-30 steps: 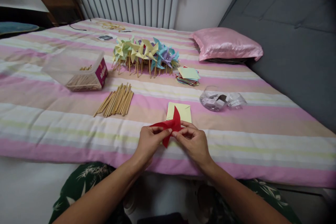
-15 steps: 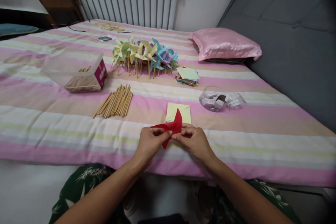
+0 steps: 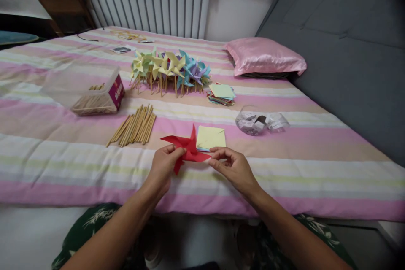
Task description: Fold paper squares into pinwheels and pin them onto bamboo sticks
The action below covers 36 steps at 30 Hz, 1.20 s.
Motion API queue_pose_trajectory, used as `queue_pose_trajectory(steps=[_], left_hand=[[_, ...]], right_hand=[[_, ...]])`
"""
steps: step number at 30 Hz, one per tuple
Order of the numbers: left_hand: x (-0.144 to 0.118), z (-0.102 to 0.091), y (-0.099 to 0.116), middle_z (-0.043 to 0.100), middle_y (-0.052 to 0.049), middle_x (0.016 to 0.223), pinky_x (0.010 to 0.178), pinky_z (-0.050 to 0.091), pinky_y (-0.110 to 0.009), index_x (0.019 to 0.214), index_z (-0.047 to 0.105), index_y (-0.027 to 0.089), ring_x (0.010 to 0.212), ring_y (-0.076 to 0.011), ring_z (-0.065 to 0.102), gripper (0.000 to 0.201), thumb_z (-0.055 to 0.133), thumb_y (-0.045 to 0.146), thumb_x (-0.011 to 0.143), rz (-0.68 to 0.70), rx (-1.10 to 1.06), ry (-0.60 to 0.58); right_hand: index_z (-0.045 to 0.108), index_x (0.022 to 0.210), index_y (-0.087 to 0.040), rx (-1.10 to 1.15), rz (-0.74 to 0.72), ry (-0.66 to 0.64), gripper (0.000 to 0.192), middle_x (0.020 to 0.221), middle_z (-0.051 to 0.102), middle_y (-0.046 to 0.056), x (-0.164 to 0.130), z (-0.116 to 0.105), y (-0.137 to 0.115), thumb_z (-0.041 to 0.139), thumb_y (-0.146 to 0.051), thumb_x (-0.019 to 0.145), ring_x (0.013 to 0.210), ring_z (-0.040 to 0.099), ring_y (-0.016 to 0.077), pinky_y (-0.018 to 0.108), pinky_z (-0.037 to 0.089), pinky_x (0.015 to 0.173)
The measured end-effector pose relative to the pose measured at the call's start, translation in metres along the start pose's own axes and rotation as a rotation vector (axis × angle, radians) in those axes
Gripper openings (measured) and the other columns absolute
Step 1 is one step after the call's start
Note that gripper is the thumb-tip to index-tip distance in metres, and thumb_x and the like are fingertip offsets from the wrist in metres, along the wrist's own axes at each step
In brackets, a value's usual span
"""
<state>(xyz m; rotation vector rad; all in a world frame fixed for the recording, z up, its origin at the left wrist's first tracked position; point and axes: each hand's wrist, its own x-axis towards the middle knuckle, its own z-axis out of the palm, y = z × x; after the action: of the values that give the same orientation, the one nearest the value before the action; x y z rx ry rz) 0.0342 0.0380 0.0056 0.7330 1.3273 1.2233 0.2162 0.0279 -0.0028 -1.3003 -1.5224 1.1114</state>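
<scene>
A red paper pinwheel (image 3: 191,148) with folded, pointed blades is pinched at its centre by my left hand (image 3: 165,163), above the near part of the bed. My right hand (image 3: 232,166) is at the pinwheel's right blade, thumb and fingers slightly apart around the tip; whether they touch it is hard to see. Just behind lies a stack of square paper (image 3: 211,137), pale yellow on top. Wooden sticks (image 3: 136,125) lie in a loose pile to the left. A clear round container (image 3: 251,121) with small packets inside sits to the right.
Finished pinwheels (image 3: 169,67) on sticks stand grouped farther back. A clear plastic box (image 3: 95,101) with thin sticks is at left. Beside the pinwheels lies another stack of coloured paper (image 3: 221,93). A pink pillow (image 3: 265,57) rests near the grey headboard (image 3: 341,46).
My left hand has moved left with the red pinwheel, and its blades now spread out more flatly. My right hand's fingers have come away from the centre to the right blade's tip.
</scene>
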Motion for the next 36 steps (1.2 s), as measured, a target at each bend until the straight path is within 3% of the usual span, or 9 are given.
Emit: queue_pose_trajectory(steps=[6,10,16,22,27,33,36], left_hand=[[0.008,-0.002,0.004,0.054,0.004,0.046,0.043,0.032,-0.021,0.051,0.056,0.016,0.043,-0.0092,0.045,0.014,0.067,0.024,0.051,-0.018,0.035,0.089],[0.01,0.001,0.002,0.057,0.003,0.049,0.044,0.033,-0.02,0.055,0.058,0.015,0.045,-0.009,0.046,0.015,0.068,0.025,0.051,-0.037,0.047,0.071],[0.012,0.002,0.0,0.058,0.004,0.049,0.043,0.03,-0.018,0.056,0.058,0.015,0.046,-0.0084,0.045,0.021,0.072,0.027,0.048,-0.075,0.058,0.084],[0.015,0.002,0.0,0.06,0.004,0.051,0.044,0.033,-0.017,0.061,0.06,0.015,0.049,-0.0089,0.047,0.026,0.074,0.024,0.041,-0.1,0.042,0.112],[0.018,0.004,0.001,0.059,0.004,0.052,0.045,0.036,-0.018,0.059,0.06,0.016,0.052,-0.0105,0.05,0.03,0.075,0.021,0.034,-0.126,0.033,0.144],[0.021,0.005,-0.001,0.061,0.004,0.054,0.045,0.037,-0.017,0.059,0.06,0.016,0.054,-0.0102,0.051,0.032,0.075,0.021,0.032,-0.125,0.027,0.167],[0.022,0.003,-0.003,0.061,0.004,0.054,0.046,0.038,-0.016,0.062,0.061,0.016,0.054,-0.0099,0.051,0.033,0.075,0.022,0.033,-0.131,0.032,0.164]], right_hand=[[0.063,0.089,-0.015,-0.174,-0.044,0.214,0.026,0.083,0.069,0.008,0.025,-0.043,0.011,0.064,-0.033,0.07,0.073,0.062,0.0177,0.028,0.049,0.064],[0.064,0.09,-0.016,-0.409,-0.059,0.479,0.022,0.092,0.069,0.007,0.044,-0.091,0.025,0.058,-0.027,0.072,0.078,0.063,0.0189,0.031,0.049,0.07],[0.066,0.088,-0.018,-0.641,0.12,0.655,0.022,0.089,0.07,0.008,0.055,-0.154,0.046,0.053,-0.016,0.071,0.08,0.064,0.021,0.033,0.048,0.076],[0.063,0.104,-0.017,-0.779,0.323,0.792,0.033,0.102,0.068,0.011,0.06,-0.186,0.058,0.049,-0.012,0.074,0.094,0.061,0.0254,0.035,0.045,0.079],[0.067,0.098,-0.017,-0.836,0.391,0.759,0.026,0.097,0.069,0.01,0.072,-0.19,0.074,0.05,-0.017,0.078,0.094,0.062,0.0235,0.031,0.045,0.081],[0.056,0.119,-0.028,-0.914,0.286,0.596,0.041,0.128,0.055,0.002,0.088,-0.18,0.091,0.042,-0.014,0.084,0.111,0.054,0.0195,0.03,0.042,0.089],[0.06,0.115,-0.028,-0.947,0.283,0.521,0.039,0.123,0.059,0.004,0.094,-0.179,0.096,0.042,-0.013,0.084,0.108,0.056,0.0206,0.031,0.043,0.086]])
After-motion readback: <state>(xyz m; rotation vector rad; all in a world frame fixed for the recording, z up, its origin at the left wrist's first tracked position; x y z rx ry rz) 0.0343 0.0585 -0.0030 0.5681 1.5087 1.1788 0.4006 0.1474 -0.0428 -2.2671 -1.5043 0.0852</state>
